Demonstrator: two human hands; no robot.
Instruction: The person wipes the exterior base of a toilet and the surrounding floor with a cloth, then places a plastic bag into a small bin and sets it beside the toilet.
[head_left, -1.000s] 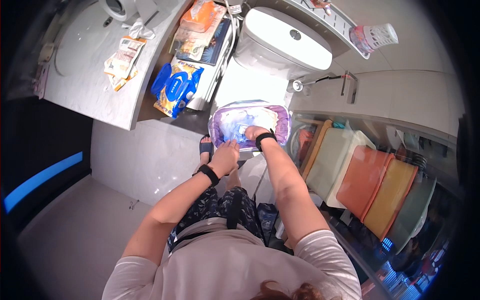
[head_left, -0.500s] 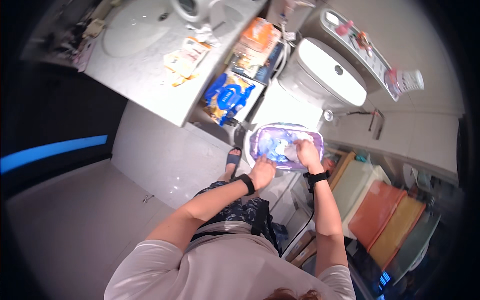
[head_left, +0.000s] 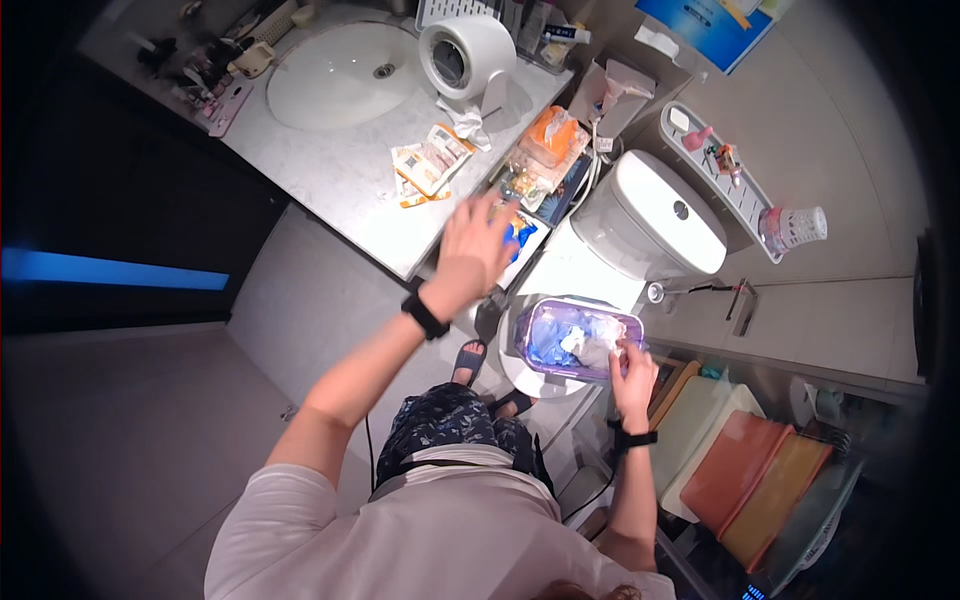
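Observation:
A small purple bin [head_left: 527,352] sits on the white toilet lid [head_left: 590,265], with a bluish-purple lining and crumpled white tissue [head_left: 590,338] inside. My right hand [head_left: 633,382] is at its right end, fingers closed around the rim. Reaching forward and left, my left hand [head_left: 476,248] is stretched out with fingers apart and slightly blurred. It is over a blue and yellow packet [head_left: 521,236] beside the counter and covers much of it. No object shows in that hand.
A marble counter [head_left: 340,185] at left carries a sink [head_left: 330,85], a white round-headed device [head_left: 470,60], orange-and-white packets [head_left: 435,160] and tissue [head_left: 470,128]. Behind the bin stands the toilet tank [head_left: 650,215], under a narrow shelf [head_left: 725,180]. Folded coloured tubs [head_left: 735,460] fill the right side.
My left hand has left the bin's near edge and moved forward and left over the packet. My right hand has shifted from the tissue inside to the bin's right rim. The view has shifted too.

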